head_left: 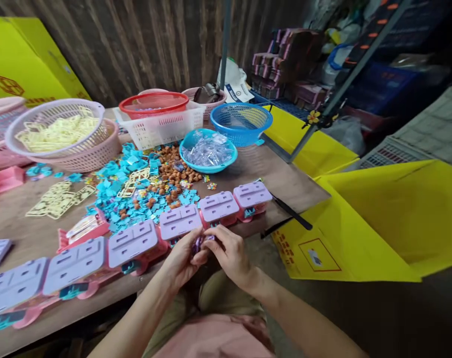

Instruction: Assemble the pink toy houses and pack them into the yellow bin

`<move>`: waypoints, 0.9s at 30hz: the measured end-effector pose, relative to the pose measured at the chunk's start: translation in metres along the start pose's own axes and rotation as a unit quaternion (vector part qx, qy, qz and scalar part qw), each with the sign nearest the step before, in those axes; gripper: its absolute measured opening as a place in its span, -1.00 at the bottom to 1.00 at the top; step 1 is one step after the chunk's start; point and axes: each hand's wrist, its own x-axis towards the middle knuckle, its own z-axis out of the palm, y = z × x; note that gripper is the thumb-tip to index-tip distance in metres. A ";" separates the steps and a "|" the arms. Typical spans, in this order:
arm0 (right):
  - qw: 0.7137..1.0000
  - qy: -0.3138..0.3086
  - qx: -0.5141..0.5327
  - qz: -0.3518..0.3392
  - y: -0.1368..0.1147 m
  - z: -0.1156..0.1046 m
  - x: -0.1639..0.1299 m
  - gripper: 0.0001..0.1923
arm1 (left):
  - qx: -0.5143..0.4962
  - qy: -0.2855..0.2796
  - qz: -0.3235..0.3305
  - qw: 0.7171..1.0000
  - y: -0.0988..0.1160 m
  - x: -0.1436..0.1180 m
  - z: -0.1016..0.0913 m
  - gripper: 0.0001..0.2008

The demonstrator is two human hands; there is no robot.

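Just off the table's front edge, my left hand (187,256) and my right hand (229,248) meet, fingers closed around a small purple piece (200,243). Its exact kind is too small and covered to make out. Right behind the hands runs a row of pink boxes with lilac lids; the nearest is a lilac-lidded box (180,222), with another lidded box (219,207) to its right. Small turquoise clips show on the front sides of these boxes. Beyond the row lies a pile of turquoise plastic pieces (114,199) beside brown bear-like pieces (177,169).
A turquoise bowl (208,166) of clear packets stands behind the pile, near a blue basket (241,134). A lilac basket (54,149) holds cream frames at the left. A black-handled tool (291,211) juts past the table edge. Yellow cartons (345,243) stand open at the right.
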 end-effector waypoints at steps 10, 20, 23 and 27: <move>0.984 0.106 0.069 0.122 0.027 -0.029 -0.045 -0.86 | 0.070 -0.014 -0.034 0.997 -0.056 0.024 0.018 -0.53; 0.976 0.139 0.085 0.145 0.049 -0.042 -0.051 -0.80 | 0.201 -0.044 -0.056 0.977 -0.063 0.041 0.031 -0.48; 0.981 0.143 0.076 0.109 0.055 -0.048 -0.048 -0.81 | 0.274 -0.034 0.011 0.961 -0.058 0.045 0.034 -0.47; 0.995 0.096 0.005 0.002 0.062 -0.060 -0.045 -0.85 | 0.391 -0.032 0.051 0.918 -0.047 0.050 0.039 -0.45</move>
